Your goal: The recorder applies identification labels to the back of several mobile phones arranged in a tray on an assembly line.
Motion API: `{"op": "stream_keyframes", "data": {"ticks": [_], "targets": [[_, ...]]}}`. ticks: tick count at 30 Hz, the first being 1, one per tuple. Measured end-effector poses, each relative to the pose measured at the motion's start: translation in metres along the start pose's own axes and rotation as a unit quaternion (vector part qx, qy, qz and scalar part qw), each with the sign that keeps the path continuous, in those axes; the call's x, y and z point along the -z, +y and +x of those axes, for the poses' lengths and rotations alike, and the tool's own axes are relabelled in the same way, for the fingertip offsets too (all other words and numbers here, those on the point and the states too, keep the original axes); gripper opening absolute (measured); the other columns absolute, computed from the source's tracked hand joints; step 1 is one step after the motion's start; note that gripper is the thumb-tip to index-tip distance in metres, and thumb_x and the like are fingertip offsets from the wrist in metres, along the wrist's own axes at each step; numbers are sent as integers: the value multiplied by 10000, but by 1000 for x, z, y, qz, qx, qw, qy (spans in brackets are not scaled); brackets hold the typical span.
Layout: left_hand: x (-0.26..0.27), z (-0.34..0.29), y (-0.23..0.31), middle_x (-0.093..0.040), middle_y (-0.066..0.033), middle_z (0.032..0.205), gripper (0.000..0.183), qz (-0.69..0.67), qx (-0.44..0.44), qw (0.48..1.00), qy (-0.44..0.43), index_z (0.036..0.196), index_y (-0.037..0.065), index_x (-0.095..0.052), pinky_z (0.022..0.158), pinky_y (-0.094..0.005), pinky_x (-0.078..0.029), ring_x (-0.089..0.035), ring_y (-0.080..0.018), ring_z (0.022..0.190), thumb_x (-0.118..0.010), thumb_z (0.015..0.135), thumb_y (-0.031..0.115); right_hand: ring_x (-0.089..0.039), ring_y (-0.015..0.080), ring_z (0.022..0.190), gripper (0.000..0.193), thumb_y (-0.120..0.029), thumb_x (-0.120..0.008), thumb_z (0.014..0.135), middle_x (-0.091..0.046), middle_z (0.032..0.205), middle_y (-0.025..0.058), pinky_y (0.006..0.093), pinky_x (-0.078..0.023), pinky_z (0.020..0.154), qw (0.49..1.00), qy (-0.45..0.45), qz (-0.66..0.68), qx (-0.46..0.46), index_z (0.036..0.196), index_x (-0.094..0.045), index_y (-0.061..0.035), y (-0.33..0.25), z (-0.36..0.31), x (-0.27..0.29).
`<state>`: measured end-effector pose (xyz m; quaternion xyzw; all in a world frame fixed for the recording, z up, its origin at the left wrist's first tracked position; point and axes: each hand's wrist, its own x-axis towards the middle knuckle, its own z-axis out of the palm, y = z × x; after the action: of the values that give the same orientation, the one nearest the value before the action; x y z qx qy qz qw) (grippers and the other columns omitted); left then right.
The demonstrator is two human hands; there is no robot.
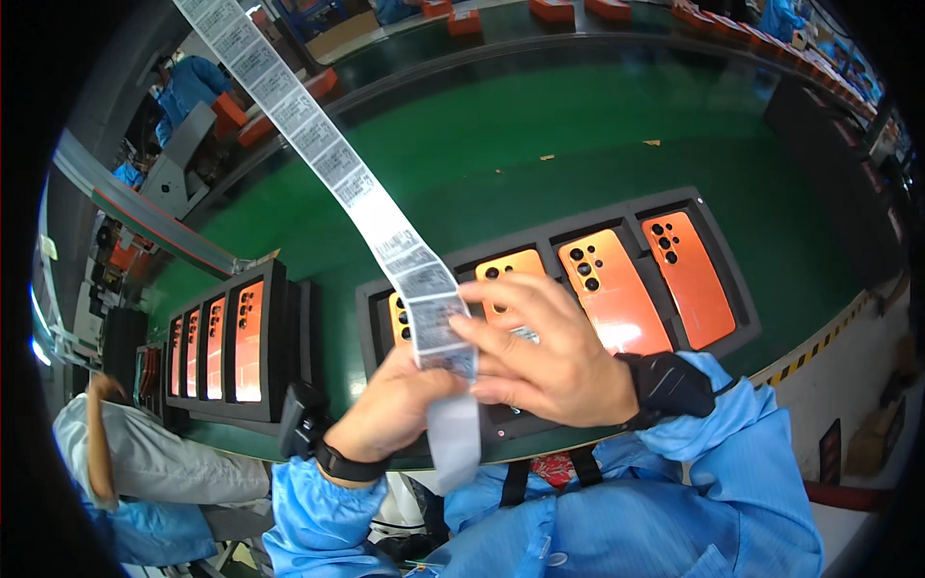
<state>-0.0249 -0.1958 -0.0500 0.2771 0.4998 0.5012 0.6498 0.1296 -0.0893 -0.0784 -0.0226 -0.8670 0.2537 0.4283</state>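
label strip (390, 231) is held above black tray (641, 252); lower part gripped by left hand (395, 405), thumb on top; right edge met by bent fingers of right hand (559, 361), grip there cannot be told; 4 orange phones (689, 279) seated in tray; 4 more in 2nd tray (275, 337), left

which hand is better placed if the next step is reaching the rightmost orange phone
Probably the right hand: it lies right of the label strip, nearer the rightmost orange phone. The left hand is farther away, its thumb against the strip.
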Motion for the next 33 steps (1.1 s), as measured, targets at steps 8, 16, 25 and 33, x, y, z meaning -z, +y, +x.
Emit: {"op": "stream_keyframes", "data": {"ticks": [8, 16, 25, 33], "targets": [[-24, -7, -36, -531, -59, 1069, 333, -121, -106, 987, 21, 1182, -1, -458, 860, -280, -414, -511, -126, 999, -499, 898, 168, -507, 269, 851, 300, 3, -704, 593, -557, 884, 63, 338, -440, 684, 997, 10, 61, -36, 885, -664, -55, -5, -11, -8], [-15, 1, -51, -525, -90, 1176, 403, -132, -144, 979, 52, 1276, -8, -426, 942, -302, -393, -505, -158, 1079, -344, 977, 249, -481, 229, 741, 287, -21, -674, 498, -553, 742, 23, 374, -337, 631, 992, 33, -88, 89, 782, -656, -58, -15, -8, -16], [-30, 11, -37, -572, -22, 934, 277, -183, -142, 968, 96, 1075, 48, -531, 754, -253, -446, -542, -88, 863, -401, 962, 264, -534, 214, 751, 240, -66, -658, 563, -596, 780, 20, 407, -344, 695, 974, 48, -184, 124, 802, -653, -55, -15, -14, -5], [5, 24, 18, -597, -129, 875, 359, -91, -210, 969, 90, 1188, -19, -427, 730, -369, -520, -622, -242, 783, -451, 873, 152, -527, 317, 943, 263, -3, -689, 650, -553, 1033, 134, 434, -421, 794, 993, 86, 75, -25, 889, -631, -96, -4, -20, 24]]}}
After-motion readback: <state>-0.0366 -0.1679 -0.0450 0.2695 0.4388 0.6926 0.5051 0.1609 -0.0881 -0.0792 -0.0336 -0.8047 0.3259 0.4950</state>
